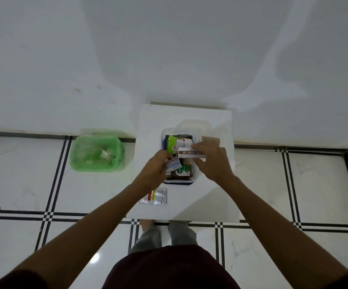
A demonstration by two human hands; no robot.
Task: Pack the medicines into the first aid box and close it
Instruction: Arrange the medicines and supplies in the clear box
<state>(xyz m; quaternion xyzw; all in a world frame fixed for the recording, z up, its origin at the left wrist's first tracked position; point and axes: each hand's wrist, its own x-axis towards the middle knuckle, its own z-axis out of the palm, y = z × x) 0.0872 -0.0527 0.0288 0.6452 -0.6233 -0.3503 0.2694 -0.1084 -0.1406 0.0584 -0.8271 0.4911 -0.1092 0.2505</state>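
The right hand pinches a brown and white ointment carton in its grip, over the open first aid box on the white desk. The left hand pinches a small white and blue packet in its grip, at the box's left edge. Just beside the left wrist, toward the person, a silver blister strip lies on the desk.

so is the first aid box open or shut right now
Open. The white first aid box with the dark blue rim shows its contents from above, and its clear plastic lid lies behind it on the white table.
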